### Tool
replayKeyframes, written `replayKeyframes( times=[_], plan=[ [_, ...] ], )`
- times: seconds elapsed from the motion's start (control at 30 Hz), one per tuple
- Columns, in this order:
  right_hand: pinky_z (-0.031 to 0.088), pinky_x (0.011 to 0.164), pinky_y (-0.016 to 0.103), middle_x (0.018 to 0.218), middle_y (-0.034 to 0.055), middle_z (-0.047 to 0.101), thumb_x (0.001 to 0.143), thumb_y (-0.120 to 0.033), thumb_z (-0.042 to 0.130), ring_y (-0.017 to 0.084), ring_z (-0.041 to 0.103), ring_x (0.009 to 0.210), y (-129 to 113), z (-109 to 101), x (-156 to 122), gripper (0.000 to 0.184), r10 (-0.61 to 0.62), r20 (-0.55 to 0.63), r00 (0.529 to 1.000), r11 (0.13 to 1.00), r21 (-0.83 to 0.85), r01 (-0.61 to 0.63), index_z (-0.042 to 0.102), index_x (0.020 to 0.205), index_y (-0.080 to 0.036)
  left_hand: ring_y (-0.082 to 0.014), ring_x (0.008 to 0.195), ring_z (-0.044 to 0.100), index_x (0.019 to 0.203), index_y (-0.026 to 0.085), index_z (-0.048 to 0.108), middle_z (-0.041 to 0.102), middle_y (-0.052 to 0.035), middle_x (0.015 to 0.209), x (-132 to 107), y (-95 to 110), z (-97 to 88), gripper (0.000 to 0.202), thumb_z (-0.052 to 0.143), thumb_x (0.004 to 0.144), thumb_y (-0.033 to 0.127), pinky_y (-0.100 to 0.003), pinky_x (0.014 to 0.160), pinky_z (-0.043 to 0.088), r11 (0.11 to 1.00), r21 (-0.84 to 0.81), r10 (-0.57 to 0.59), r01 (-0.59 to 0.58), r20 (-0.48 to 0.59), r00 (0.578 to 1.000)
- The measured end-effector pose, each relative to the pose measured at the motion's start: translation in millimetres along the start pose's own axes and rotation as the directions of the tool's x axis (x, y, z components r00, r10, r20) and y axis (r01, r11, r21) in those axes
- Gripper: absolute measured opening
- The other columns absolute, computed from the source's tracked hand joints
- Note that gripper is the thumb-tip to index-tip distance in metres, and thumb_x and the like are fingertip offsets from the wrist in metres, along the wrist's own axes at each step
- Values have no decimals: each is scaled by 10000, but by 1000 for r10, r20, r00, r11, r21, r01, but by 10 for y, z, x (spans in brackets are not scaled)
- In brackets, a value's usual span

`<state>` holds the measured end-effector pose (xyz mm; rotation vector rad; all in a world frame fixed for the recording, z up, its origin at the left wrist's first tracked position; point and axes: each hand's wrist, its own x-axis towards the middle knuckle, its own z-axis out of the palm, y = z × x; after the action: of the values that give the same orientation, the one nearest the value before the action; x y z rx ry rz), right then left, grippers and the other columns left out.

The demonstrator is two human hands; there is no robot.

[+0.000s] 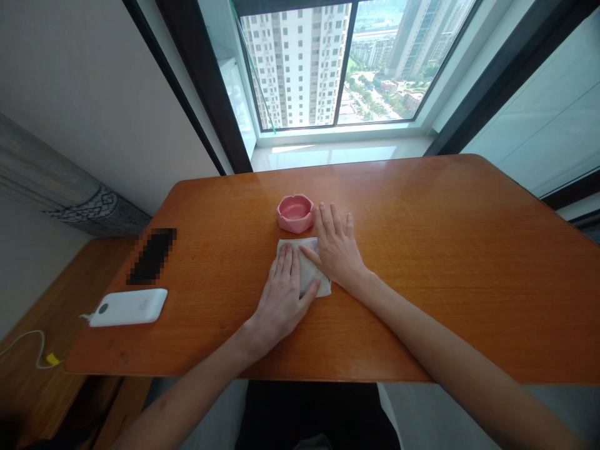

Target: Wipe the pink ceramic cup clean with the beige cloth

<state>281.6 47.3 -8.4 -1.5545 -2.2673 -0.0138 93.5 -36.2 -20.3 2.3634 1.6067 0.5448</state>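
Observation:
A folded white cloth (307, 270) lies on the wooden table (450, 262) in front of me. My left hand (282, 294) rests flat over its left part, fingers stretched forward and thumb out to the right. Across the cloth's right edge lies my right hand (338, 247), its fingers spread and its thumb on the cloth. The right fingertips come close to a pink ashtray (295, 214) with a faceted rim, which stands just beyond the cloth. Whether they touch it I cannot tell. Nothing is visible inside the ashtray.
On the table's left side lies a white power bank (129, 307) with a cable at its left end. Behind it is a dark pixelated object (152, 256). A wooden bench (60, 300) stands at the left, and a window (337, 69) is beyond the far edge.

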Motion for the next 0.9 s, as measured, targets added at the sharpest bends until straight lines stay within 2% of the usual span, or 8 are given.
replayKeyframes(
  times=[0.1,0.2,0.3,0.4,0.57,0.67,0.83,0.9],
  plan=[
    [235,1395,719,1884,217,250,1123,-608,442,431,198,1768,147,-8,65,930,63,-7,998,984,166,-61,63,1829,-135,-328,1692,434,1670,184,482,467,-172,1786,199,-191,-179,660,392,1161,594,-574,1405,369,967,-253,-52,27,-94,994],
    [303,1408,629,1858,225,318,1122,-605,450,379,313,1739,321,-21,224,906,75,5,997,924,375,-72,114,1827,-146,-290,1664,469,1627,204,518,517,-152,1749,651,-480,-280,594,392,1160,549,-526,1428,324,867,-491,-250,87,-275,928],
    [266,1431,597,1872,218,282,1081,-664,531,349,288,1753,388,46,446,996,48,8,999,848,528,-45,102,1827,-163,-285,1694,432,1656,227,491,476,-132,1788,1187,-703,-214,619,307,1168,561,-516,1441,284,690,-701,-393,177,-158,906],
    [254,1433,586,1874,226,266,1070,-681,541,338,282,1755,357,158,590,1039,50,18,999,790,612,-51,59,1828,-159,-252,1705,414,1663,214,492,481,-109,1790,1514,-747,-62,648,256,1170,562,-455,1449,267,642,-758,-310,118,-116,944],
    [317,1410,548,1886,178,238,1064,-652,580,312,270,1759,315,194,560,956,50,2,999,827,560,-43,170,1823,-241,-230,1714,394,1696,208,455,431,-81,1823,1532,-646,75,652,261,1166,534,-434,1451,268,700,-713,-162,49,-91,983],
    [320,1409,539,1891,181,210,1070,-647,570,313,238,1770,315,180,519,911,75,12,997,850,522,-70,244,1808,-223,-225,1703,416,1696,200,458,452,-81,1810,1491,-622,77,657,214,1169,507,-432,1445,288,723,-689,-148,46,-89,985],
    [325,1409,512,1873,191,278,1067,-665,567,295,313,1742,323,209,544,989,52,-4,999,848,528,-42,145,1821,-185,-223,1657,494,1677,183,498,543,-84,1750,1510,-663,41,710,122,1178,521,-405,1401,387,720,-691,-169,58,-93,981],
    [337,1402,480,1859,212,314,1115,-647,447,273,361,1720,370,179,569,926,80,-28,996,861,505,-55,131,1815,-130,-218,1643,515,1664,183,522,578,-81,1722,1525,-763,-29,737,83,1180,524,-402,1395,400,767,-639,-180,60,-125,976]
  ],
)
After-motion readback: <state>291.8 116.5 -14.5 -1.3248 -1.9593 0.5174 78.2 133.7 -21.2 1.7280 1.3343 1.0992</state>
